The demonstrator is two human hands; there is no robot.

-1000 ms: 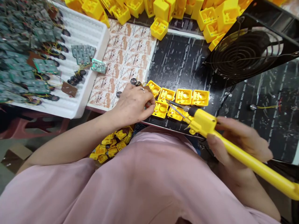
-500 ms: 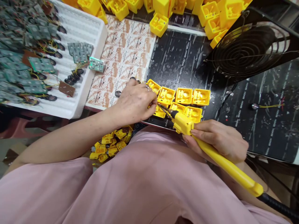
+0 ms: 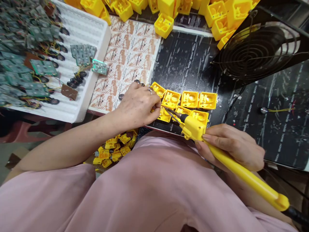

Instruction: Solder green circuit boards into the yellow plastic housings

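My right hand is wrapped round a yellow soldering iron with a dark collar and thin metal tip. A thin guide runs beside the tip. The tip points left, over the front row of small open yellow plastic housings on the bench. My left hand, with a ring on one finger, is closed in a pinch at the left end of the housings. Its fingertips hide what they hold. Small round black-rimmed parts lie beside and behind this hand.
A white foam tray at the left holds many green circuit boards with wired round parts. One circuit board rests on its rim. A black fan stands at the back right. More yellow housings line the back; others lie below the bench edge.
My right hand has drawn the soldering iron a little to the right and towards me, so its tip is farther from my left fingers. My left hand has shifted very slightly left.
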